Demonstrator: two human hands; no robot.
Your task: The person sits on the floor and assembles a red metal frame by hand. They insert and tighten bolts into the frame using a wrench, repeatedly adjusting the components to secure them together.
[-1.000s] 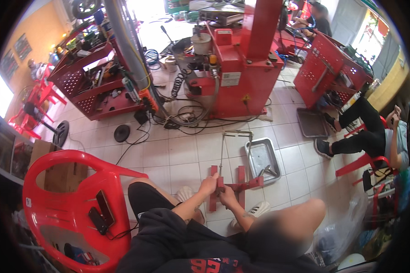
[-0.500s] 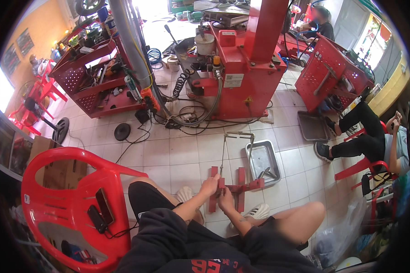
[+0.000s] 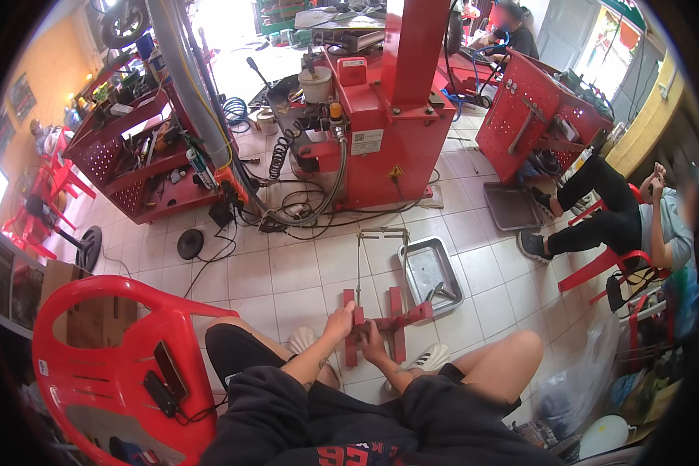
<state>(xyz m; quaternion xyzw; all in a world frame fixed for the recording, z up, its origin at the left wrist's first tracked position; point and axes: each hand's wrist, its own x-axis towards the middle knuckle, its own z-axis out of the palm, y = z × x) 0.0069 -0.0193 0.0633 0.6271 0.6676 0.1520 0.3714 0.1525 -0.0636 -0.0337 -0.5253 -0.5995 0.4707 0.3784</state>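
Note:
On the floor between my feet stands a red metal stand (image 3: 397, 329) made of welded bars. A thin metal rod frame (image 3: 384, 231) rises from it, with two uprights and a crossbar. My left hand (image 3: 339, 321) is closed on the near left part of the stand, beside the foot of one upright. Close by on the right, my right hand (image 3: 375, 345) has its fingers curled in against the same part. Whatever those fingers hold is too small and covered to make out.
A grey metal tray (image 3: 456, 292) with tools in it lies beside the stand. To my left is a red plastic chair (image 3: 62, 311) bearing a phone (image 3: 171, 371). A red machine (image 3: 396, 167), cables and tool carts (image 3: 505, 132) stand ahead. A seated person (image 3: 610, 210) is at right.
The whole view has shifted a little, so the scene sits further left in the picture. Both hands keep their places on the stand, the right wrist slightly turned.

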